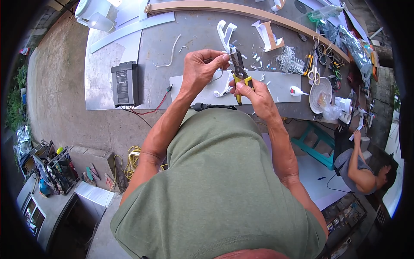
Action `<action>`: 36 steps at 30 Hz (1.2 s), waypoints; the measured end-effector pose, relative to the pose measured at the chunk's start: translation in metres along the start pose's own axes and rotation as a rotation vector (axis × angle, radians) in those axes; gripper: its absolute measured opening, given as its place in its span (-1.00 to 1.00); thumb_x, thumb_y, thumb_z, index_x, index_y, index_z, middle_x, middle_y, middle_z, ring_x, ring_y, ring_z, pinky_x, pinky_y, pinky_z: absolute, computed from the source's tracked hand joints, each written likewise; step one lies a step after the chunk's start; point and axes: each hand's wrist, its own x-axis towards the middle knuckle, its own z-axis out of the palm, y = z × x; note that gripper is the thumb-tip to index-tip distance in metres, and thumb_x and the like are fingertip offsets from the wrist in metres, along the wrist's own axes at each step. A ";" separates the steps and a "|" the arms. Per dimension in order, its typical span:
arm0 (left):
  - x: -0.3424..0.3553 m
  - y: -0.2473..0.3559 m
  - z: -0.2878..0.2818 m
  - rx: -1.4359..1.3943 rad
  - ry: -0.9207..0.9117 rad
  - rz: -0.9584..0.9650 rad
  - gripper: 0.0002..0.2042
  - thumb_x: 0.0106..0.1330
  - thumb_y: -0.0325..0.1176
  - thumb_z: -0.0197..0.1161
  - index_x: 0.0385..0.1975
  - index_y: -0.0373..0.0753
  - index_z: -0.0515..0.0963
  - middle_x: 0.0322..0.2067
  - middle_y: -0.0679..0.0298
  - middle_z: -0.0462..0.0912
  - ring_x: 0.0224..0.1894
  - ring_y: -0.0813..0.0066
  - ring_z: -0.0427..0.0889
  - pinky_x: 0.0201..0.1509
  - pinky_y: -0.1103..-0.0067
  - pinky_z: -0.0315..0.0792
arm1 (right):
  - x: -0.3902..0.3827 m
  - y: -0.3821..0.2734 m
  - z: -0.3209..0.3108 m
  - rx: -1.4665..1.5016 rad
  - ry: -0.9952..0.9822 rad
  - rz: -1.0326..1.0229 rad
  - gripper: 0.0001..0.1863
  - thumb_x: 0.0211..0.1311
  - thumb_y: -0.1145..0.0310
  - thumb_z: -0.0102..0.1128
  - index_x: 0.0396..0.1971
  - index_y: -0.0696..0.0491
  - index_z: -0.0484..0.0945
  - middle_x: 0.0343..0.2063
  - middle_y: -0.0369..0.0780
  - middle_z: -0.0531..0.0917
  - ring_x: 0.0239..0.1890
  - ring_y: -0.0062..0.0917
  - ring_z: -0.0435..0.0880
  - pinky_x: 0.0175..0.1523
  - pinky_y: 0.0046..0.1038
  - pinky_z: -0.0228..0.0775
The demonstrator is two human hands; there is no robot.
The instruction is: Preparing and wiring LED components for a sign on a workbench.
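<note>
My right hand is closed round the yellow handles of black-jawed wire strippers, which point away from me over the table. Thumb and forefinger of my left hand pinch a thin wire right beside the jaws; its tip is too small to make out. A white letter-shaped piece lies just beyond the tool. Farther right is a second white letter with a tan face. Beneath my hands, a small white curved piece is partly hidden on a pale sheet.
A black power box with a red lead stands at the table's left edge. Scissors, a white glue bottle, a coil of LED strips and a round plate lie right. Another person sits at far right near a teal stool.
</note>
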 end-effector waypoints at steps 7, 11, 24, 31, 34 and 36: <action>-0.001 0.001 0.002 -0.002 0.041 0.021 -0.80 0.31 -0.37 0.38 -0.25 -0.41 0.70 -0.45 0.18 0.74 -0.39 0.56 0.70 -0.25 0.62 0.60 | 0.003 0.001 0.001 -0.059 0.002 -0.005 -0.54 0.42 0.11 0.07 -0.05 0.26 0.61 -0.20 -0.10 0.71 -0.10 -0.43 0.69 0.10 -0.40 0.46; -0.001 -0.003 0.002 0.029 0.050 0.052 -0.80 0.31 -0.36 0.37 -0.26 -0.40 0.71 -0.46 0.18 0.75 -0.40 0.57 0.71 -0.29 0.64 0.59 | 0.005 0.007 0.004 -0.068 0.049 -0.070 -0.52 0.37 0.01 0.13 -0.19 0.23 0.61 -0.42 -0.16 0.70 -0.33 -0.53 0.64 -0.20 -0.49 0.42; -0.005 -0.006 0.009 0.174 0.082 0.095 -0.84 0.29 -0.40 0.38 -0.26 -0.37 0.72 -0.44 0.20 0.76 -0.36 0.59 0.73 -0.27 0.67 0.60 | 0.006 0.014 0.007 -0.160 0.098 -0.116 -0.53 0.37 0.00 0.14 -0.36 0.20 0.55 -0.57 -0.19 0.57 -0.51 -0.52 0.46 -0.36 -0.40 0.28; -0.006 -0.009 0.010 0.271 0.102 0.180 -0.86 0.26 -0.39 0.40 -0.32 -0.35 0.74 -0.50 0.19 0.77 -0.46 0.61 0.72 -0.41 0.68 0.55 | 0.004 0.005 0.009 -0.326 0.118 -0.182 -0.59 0.39 0.14 0.14 -0.38 0.27 0.51 -0.53 -0.08 0.50 -0.49 -0.34 0.46 -0.30 -0.29 0.30; -0.008 -0.007 0.011 0.318 0.117 0.181 -0.89 0.26 -0.41 0.40 -0.32 -0.30 0.75 -0.49 0.27 0.76 -0.42 0.67 0.69 -0.36 0.70 0.52 | 0.003 0.001 0.009 -0.389 0.125 -0.207 -0.61 0.40 0.17 0.13 -0.38 0.27 0.51 -0.51 -0.05 0.52 -0.47 -0.28 0.49 -0.28 -0.26 0.32; -0.008 -0.007 0.010 0.386 0.120 0.219 -0.89 0.26 -0.41 0.41 -0.32 -0.30 0.75 -0.50 0.27 0.76 -0.43 0.68 0.69 -0.37 0.69 0.53 | 0.003 0.001 0.009 -0.410 0.123 -0.200 -0.61 0.40 0.18 0.13 -0.37 0.27 0.51 -0.50 -0.04 0.53 -0.46 -0.25 0.51 -0.27 -0.24 0.33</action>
